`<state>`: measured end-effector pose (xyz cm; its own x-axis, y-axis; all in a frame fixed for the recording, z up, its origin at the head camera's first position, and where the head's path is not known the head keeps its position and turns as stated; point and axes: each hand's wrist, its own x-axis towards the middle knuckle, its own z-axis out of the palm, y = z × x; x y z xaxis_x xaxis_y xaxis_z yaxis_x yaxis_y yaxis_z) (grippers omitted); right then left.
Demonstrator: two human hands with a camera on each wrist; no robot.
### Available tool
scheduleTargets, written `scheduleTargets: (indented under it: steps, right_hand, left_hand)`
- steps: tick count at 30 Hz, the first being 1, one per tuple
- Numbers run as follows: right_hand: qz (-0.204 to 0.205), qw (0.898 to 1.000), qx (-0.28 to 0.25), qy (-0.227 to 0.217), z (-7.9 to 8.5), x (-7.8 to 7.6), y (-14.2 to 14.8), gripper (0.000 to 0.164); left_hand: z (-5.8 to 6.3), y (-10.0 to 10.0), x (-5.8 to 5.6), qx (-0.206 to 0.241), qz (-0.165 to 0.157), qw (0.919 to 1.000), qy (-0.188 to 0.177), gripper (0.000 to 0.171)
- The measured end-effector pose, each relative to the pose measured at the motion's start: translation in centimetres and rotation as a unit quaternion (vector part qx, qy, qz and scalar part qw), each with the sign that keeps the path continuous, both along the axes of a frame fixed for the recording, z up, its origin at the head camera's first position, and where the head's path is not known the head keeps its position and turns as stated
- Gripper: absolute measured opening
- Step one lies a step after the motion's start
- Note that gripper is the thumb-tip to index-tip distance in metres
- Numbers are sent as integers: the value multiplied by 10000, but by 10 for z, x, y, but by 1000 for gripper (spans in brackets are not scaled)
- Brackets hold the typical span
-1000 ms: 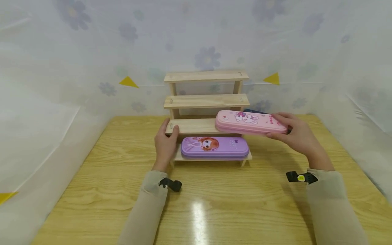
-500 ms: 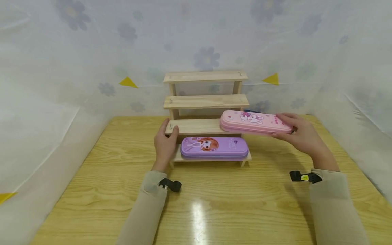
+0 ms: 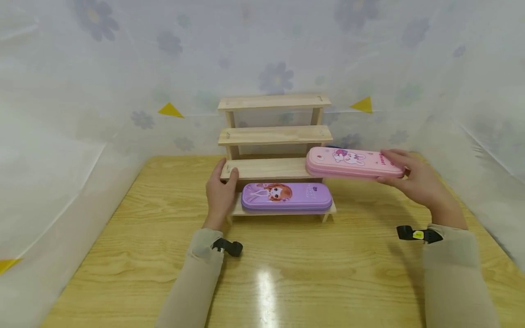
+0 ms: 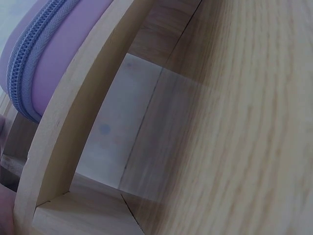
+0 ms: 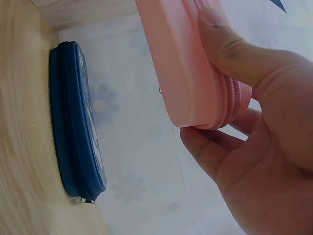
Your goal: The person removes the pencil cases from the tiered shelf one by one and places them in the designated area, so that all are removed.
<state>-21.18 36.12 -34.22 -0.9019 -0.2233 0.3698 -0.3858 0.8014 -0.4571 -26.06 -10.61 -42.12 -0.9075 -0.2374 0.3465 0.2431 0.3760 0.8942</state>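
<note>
My right hand (image 3: 420,180) pinches a pink pencil case (image 3: 348,161) with a rabbit print by its right end, thumb along the zipped side in the right wrist view. The case's left end overlaps the right end of the second step up on a wooden stepped rack (image 3: 266,169). My left hand (image 3: 220,196) grips that step's left end, thumb at the front. On the bottom step lies a purple pencil case (image 3: 287,197) with a girl's picture; its zip shows in the left wrist view.
Behind the pink case, a dark blue pencil case (image 5: 78,122) lies on the wooden table (image 3: 164,273), mostly hidden in the head view. The rack's two upper steps stand near the flowered back sheet (image 3: 197,54). Similar sheeting rises at both sides.
My right hand has carried the pink pencil case rightward, so more of the step shows and less of the blue case. My left hand stays at the rack.
</note>
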Motion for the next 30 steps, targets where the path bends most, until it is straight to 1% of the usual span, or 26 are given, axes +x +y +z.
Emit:
scheduleTargets:
  steps: [3, 7, 11, 14, 19, 22, 30]
  right_hand:
    - [-52, 10000, 1, -8, 1, 1, 7, 72]
    - [-103, 9997, -81, -187, 4, 3, 13, 73]
    - [-129, 9993, -147, -304, 6, 3, 17, 73]
    - [-159, 9991, -224, -313, 6, 4, 19, 71]
    - [-182, 9987, -385, -289, 3, 5, 26, 68]
    - [-262, 9982, -477, -270, 2, 7, 29, 68]
    - [-539, 9959, -542, -493, 1, 8, 33, 70]
  left_hand:
    - [1, 0, -2, -38, 9, 10000, 59, 57]
    - [2, 1, -4, -20, 1, 10000, 85, 58]
    - [4, 1, -5, 6, -11, 10000, 92, 58]
    - [4, 1, -5, 4, -33, 9999, 121, 57]
    - [3, 2, -4, 3, -35, 9999, 124, 57]
    - [2, 2, -4, -4, -43, 9999, 104, 58]
    - [1, 0, 0, 7, -10, 10000, 28, 57]
